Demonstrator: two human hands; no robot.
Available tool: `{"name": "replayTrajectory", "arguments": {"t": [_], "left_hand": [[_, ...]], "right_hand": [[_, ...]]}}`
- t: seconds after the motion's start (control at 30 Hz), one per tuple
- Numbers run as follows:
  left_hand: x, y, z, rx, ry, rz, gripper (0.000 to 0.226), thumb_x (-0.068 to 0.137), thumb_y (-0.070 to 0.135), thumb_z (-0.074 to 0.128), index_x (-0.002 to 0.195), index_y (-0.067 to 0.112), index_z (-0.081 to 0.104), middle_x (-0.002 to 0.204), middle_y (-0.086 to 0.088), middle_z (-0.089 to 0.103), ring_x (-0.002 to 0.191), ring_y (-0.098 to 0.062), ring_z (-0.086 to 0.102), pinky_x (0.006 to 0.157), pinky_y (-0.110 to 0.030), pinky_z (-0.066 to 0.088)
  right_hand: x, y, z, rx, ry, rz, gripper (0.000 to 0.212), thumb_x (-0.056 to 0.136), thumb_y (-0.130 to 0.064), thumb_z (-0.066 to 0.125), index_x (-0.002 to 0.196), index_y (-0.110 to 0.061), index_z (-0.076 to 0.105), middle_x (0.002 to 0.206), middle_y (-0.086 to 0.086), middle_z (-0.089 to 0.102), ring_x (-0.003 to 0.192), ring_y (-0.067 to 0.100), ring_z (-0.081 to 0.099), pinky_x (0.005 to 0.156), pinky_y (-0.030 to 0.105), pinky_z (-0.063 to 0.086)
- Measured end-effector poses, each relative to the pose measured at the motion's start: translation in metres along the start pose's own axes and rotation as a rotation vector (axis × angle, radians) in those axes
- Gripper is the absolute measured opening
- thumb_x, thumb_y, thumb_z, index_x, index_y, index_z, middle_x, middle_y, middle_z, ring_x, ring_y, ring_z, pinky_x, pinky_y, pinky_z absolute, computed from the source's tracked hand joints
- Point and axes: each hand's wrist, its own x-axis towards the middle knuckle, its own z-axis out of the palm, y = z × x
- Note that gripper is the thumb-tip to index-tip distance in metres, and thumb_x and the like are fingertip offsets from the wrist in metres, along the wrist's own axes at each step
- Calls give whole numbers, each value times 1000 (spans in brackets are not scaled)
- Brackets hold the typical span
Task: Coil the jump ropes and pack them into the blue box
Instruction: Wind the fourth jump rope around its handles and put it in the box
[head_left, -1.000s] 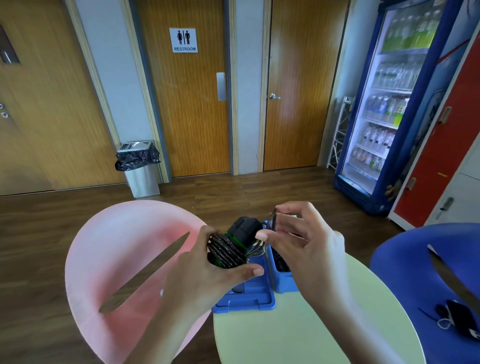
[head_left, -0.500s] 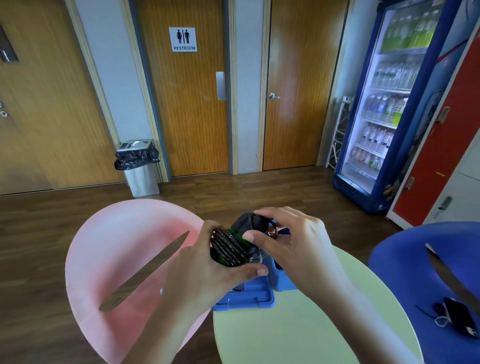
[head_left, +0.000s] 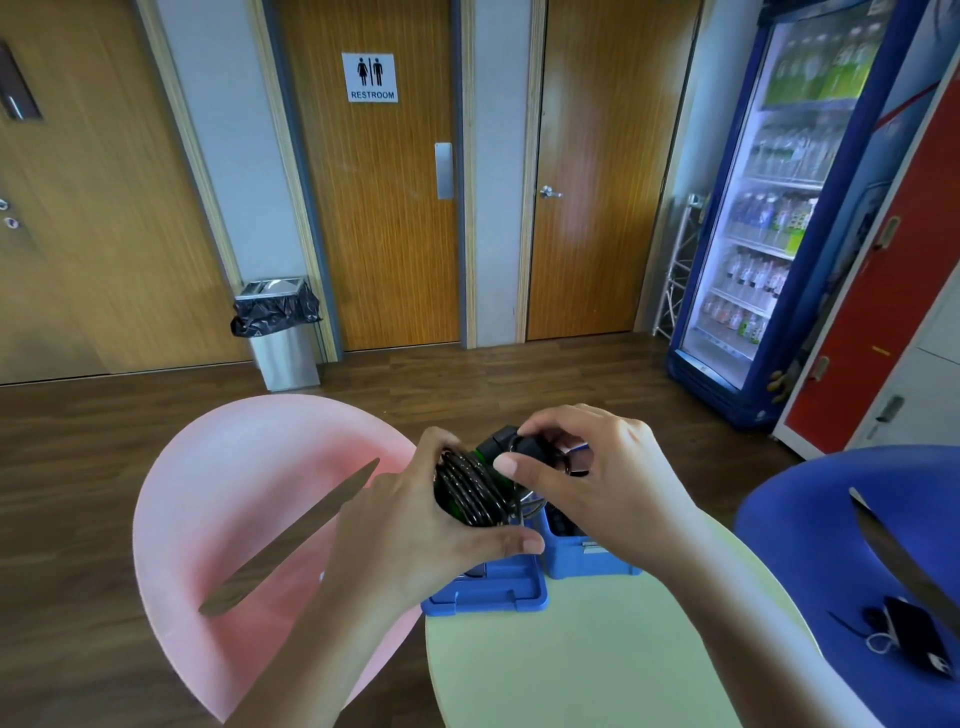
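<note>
Above the table's (head_left: 597, 670) far edge, the left hand (head_left: 415, 525) has its grip wrapped round the coiled jump rope (head_left: 472, 493), while the right hand (head_left: 597, 478) pinches the black handles (head_left: 501, 441) at the coil's top. Both hands hide most of the blue box (head_left: 582, 553) below; its lid (head_left: 488, 590) lies just beside it. A pink chair (head_left: 234, 493) stands left, a blue chair (head_left: 821, 519) carrying a phone (head_left: 909, 639) right.

Person, head-cam. Left hand (head_left: 415, 525) bare, left forearm (head_left: 311, 660) bare down to the frame's bottom edge. Right hand (head_left: 597, 483) bare, right forearm (head_left: 727, 597) bare too. Right thumbnail (head_left: 506, 464) and left thumbnail (head_left: 532, 545) short, trimmed, rounded.
</note>
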Motion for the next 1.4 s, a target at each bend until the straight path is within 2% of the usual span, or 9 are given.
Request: {"name": "replayTrajectory", "arguments": {"t": [0.3,0.47,0.6,0.7,0.93,1.1,1.2,1.3,1.4], "left_hand": [[-1,-7,2,23,-10,22,92,26,93,55,99,40,40,75,13,64,78,-9,61,69,-35,52],[1,-4,1,76,14,35,86,32,88,63,97,37,39,69,11,63,76,-14,62,68,-35,52],[5,-5,3,133,-8,24,84,35,86,64,100,40,37,73,15,62,83,-14,63,74,-36,53],[6,-8,5,138,-19,30,84,36,87,65,98,40,36,72,16,62,81,-13,64,72,-36,53],[9,-13,5,210,-28,67,91,32,89,63,104,41,37,75,15,64,79,-12,63,70,-34,53],[8,-18,10,276,-11,78,94,31,92,58,106,40,36,79,14,67,78,-11,65,67,-32,52],[4,-18,11,303,0,109,94,36,94,58,110,41,34,86,15,68,83,-11,67,59,-27,43],[1,-19,11,305,-2,148,93,42,93,57,115,42,31,96,16,67,86,-9,65,59,-26,39],[0,-18,15,300,8,182,95,41,92,57,118,43,30,104,15,65,92,-8,63,67,-28,47]], "right_hand": [[-3,4,11,132,-16,137,23,72,-50,73,81,-29,71,71,-16,69,69,-5,63,61,7,46],[-2,0,12,163,-31,140,22,74,-49,72,75,-28,70,70,-14,68,61,-2,61,53,7,42],[3,1,13,244,-123,232,32,74,-59,65,78,-28,72,72,-1,72,70,15,70,67,29,58],[2,4,20,344,-159,276,40,71,-65,63,81,-28,73,79,2,74,79,19,72,82,43,58],[3,2,29,503,-224,346,54,65,-61,64,85,-11,72,92,16,71,92,31,69,89,50,54],[0,2,28,555,-334,386,30,89,-32,63,96,-4,70,88,11,68,82,18,68,85,39,58],[0,4,17,516,-387,345,24,89,-37,60,105,-21,70,92,6,72,86,14,70,81,31,59],[1,13,10,427,-187,348,32,81,-52,61,108,-35,57,75,1,73,76,18,72,81,41,59],[6,25,11,132,21,342,40,79,-70,44,100,-37,52,79,5,67,79,16,63,83,40,53]]}}
